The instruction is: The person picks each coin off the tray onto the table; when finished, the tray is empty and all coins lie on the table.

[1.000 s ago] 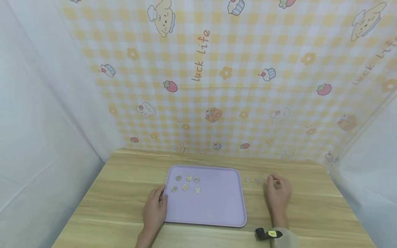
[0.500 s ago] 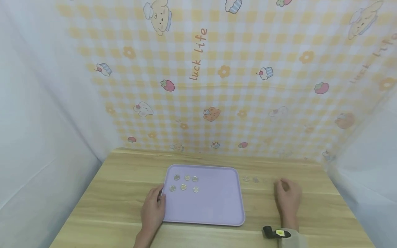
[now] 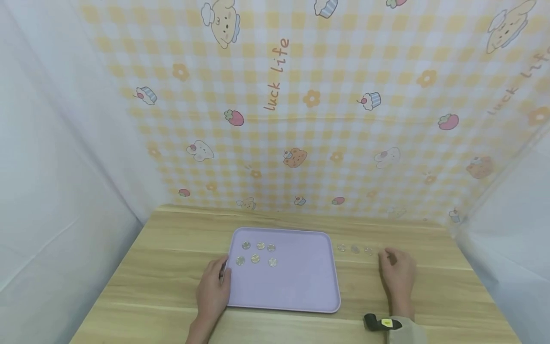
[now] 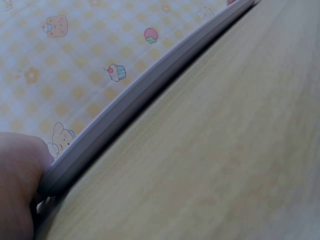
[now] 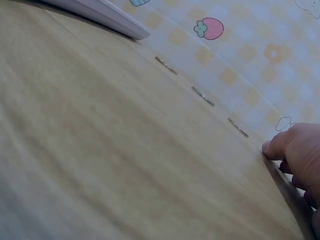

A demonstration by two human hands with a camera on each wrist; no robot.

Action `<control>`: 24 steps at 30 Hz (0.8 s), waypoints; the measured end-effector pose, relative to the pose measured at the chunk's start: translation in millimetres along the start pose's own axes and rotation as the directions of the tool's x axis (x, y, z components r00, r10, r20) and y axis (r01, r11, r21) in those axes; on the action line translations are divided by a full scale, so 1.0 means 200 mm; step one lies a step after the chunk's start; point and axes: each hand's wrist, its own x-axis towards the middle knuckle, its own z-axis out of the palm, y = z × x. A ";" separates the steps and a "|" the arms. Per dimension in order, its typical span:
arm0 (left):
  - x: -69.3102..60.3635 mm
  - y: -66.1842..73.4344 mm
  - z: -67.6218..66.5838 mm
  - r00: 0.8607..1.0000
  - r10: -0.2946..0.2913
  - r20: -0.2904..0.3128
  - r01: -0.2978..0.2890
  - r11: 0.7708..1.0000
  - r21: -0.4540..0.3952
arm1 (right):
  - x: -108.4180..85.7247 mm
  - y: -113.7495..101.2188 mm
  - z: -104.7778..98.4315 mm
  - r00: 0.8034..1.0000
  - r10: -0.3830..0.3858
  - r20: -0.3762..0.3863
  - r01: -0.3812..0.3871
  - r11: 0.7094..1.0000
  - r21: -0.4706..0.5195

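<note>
Our left hand point(image 3: 213, 289) grips the tray point(image 3: 305, 274), six coins point(image 3: 255, 258) inside; our right hand point(image 3: 399, 271), curled, rests just beside three coins point(image 3: 355, 249) on the table point(image 3: 434, 286), whether empty we cannot tell. We seem to be arranging coins; the next move likely needs a fingertip pinch

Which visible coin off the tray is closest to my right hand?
The rightmost coin in the row of three; the other two lie between it and the tray.
</note>
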 end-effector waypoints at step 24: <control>0.00 -0.01 0.01 0.999 0.036 -0.038 -0.036 0.999 -0.004 | -0.01 0.01 0.01 0.999 -0.026 0.019 0.027 0.999 -0.043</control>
